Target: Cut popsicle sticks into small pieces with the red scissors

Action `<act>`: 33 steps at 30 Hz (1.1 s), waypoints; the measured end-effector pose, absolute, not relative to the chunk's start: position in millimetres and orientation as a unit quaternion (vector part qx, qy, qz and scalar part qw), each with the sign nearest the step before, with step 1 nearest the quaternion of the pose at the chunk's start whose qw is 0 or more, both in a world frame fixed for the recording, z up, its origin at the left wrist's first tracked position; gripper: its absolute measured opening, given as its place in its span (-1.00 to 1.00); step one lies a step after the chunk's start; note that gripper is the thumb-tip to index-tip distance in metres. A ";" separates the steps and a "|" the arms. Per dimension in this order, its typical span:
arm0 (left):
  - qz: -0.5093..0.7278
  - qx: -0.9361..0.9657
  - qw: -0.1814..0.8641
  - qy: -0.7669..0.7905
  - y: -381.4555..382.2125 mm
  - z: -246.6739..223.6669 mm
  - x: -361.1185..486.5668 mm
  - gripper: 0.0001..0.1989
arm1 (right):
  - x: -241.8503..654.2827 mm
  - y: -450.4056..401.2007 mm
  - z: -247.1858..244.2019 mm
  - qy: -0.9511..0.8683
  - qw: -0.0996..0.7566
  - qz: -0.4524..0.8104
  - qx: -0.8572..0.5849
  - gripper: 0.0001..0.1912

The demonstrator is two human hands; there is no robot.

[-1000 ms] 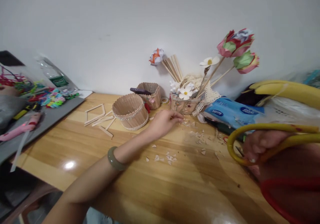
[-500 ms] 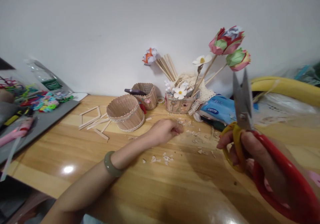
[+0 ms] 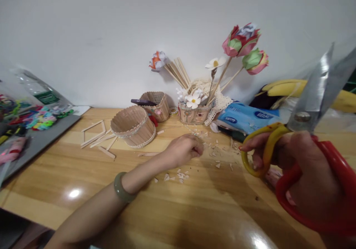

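My left hand [image 3: 185, 149] rests low over the wooden table with its fingers curled; whatever it may hold is hidden. A green bangle circles that wrist. Around it lie small wood chips [image 3: 180, 175] and a thin wooden strip. At the right, my right hand [image 3: 300, 160] is raised with its fingers in the yellow and red handles of large scissors [image 3: 311, 93], whose blades are spread and point up. Behind my left hand stand a round wooden-stick basket [image 3: 133, 126] with lace trim and a decorated stick basket [image 3: 196, 114] holding paper flowers and sticks.
Wooden sticks [image 3: 96, 134] lie left of the round basket, with a second basket [image 3: 160, 104] holding a dark object behind it. A blue tissue pack [image 3: 244, 116] and bananas [image 3: 289, 88] are at the back right. A grey board [image 3: 52, 130] carries colourful craft pieces at the left.
My right hand and the scissors have shifted right and nearer, and the blades are spread wider. My left hand stays curled at about the same spot. The view has shifted slightly.
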State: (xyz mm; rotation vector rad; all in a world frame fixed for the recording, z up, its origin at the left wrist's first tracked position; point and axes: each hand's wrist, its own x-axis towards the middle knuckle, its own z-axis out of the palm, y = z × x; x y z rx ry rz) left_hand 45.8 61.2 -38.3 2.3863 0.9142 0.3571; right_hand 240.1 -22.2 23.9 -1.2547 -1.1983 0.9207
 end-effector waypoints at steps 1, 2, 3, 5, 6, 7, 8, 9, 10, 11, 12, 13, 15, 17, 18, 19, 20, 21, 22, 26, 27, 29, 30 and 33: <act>0.131 0.888 0.278 0.342 61.3 -38.6 45.9 -0.86 | 242.0 -22.5 21.6 -0.518 0.551 0.389 -0.526 -0.55; 0.127 0.887 0.280 0.345 61.4 -38.7 45.9 -0.86 | 243.9 -22.8 19.4 -0.528 0.545 0.390 -0.521 -0.56; 0.123 0.885 0.281 0.350 61.4 -38.8 45.8 -0.87 | 245.5 -23.0 17.7 -0.536 0.541 0.388 -0.520 -0.56; 0.118 0.880 0.281 0.365 61.0 -38.5 45.4 -0.88 | 246.9 -23.2 16.7 -0.544 0.532 0.390 -0.519 -0.55; 0.116 0.877 0.281 0.372 60.7 -38.3 45.3 -0.89 | 246.5 -23.1 17.5 -0.543 0.532 0.393 -0.518 -0.54; 0.114 0.877 0.278 0.376 60.3 -38.1 45.3 -0.88 | 245.4 -22.9 19.1 -0.543 0.534 0.396 -0.513 -0.53; 0.114 0.879 0.271 0.376 59.7 -38.0 45.5 -0.88 | 243.9 -22.7 21.1 -0.543 0.537 0.401 -0.507 -0.51; 0.115 0.884 0.259 0.372 59.2 -38.0 45.7 -0.87 | 242.2 -22.4 23.3 -0.543 0.538 0.406 -0.501 -0.49; 0.115 0.891 0.240 0.368 58.7 -38.2 46.0 -0.86 | 240.6 -22.1 25.2 -0.544 0.539 0.411 -0.495 -0.48; 0.114 0.898 0.215 0.365 58.3 -38.6 46.3 -0.84 | 239.3 -21.9 26.6 -0.544 0.538 0.415 -0.492 -0.46; 0.110 0.906 0.190 0.363 58.1 -39.0 46.4 -0.82 | 238.4 -21.8 27.5 -0.544 0.538 0.418 -0.490 -0.47; 0.104 0.911 0.168 0.361 58.1 -39.3 46.3 -0.80 | 238.0 -21.8 27.9 -0.546 0.537 0.419 -0.489 -0.47; 0.099 0.915 0.151 0.360 58.7 -39.4 45.4 -0.78 | 237.9 -22.0 27.8 -0.550 0.537 0.416 -0.485 -0.46; 0.113 0.908 0.181 0.361 59.7 -37.5 43.6 -0.77 | 238.1 -22.2 27.6 -0.556 0.536 0.415 -0.482 -0.43; 0.128 0.898 0.210 0.364 60.0 -35.5 42.8 -0.78 | 238.0 -22.2 27.7 -0.556 0.536 0.416 -0.481 -0.42; 0.147 0.886 0.242 0.367 59.8 -32.8 42.1 -0.80 | 237.8 -22.1 28.0 -0.554 0.537 0.419 -0.479 -0.42; 0.169 0.869 0.278 0.372 59.0 -29.4 41.9 -0.82 | 237.3 -22.0 28.5 -0.549 0.538 0.425 -0.478 -0.42; 0.194 0.847 0.320 0.377 57.5 -25.6 42.2 -0.84 | 236.7 -21.9 29.0 -0.545 0.538 0.433 -0.476 -0.43; 0.219 0.819 0.371 0.379 55.2 -21.6 43.1 -0.86 | 236.0 -21.8 29.6 -0.543 0.537 0.442 -0.471 -0.43; 0.231 0.644 0.657 0.318 39.7 -8.3 52.7 -0.83 | 233.5 -21.6 30.3 -0.545 0.531 0.469 -0.449 -0.41; 0.212 0.602 0.714 0.288 35.4 -6.9 56.0 -0.79 | 233.2 -21.3 29.7 -0.547 0.527 0.477 -0.442 -0.40; 0.194 0.546 0.778 0.242 28.4 -6.5 62.2 -0.69 | 233.2 -20.5 27.0 -0.551 0.513 0.501 -0.427 -0.40; 0.192 0.537 0.788 0.231 26.2 -6.9 64.5 -0.66 | 233.5 -20.0 25.0 -0.552 0.504 0.514 -0.420 -0.40; 0.210 0.567 0.760 0.237 25.8 -8.0 66.1 -0.70 | 234.8 -18.9 18.7 -0.556 0.501 0.521 -0.409 -0.43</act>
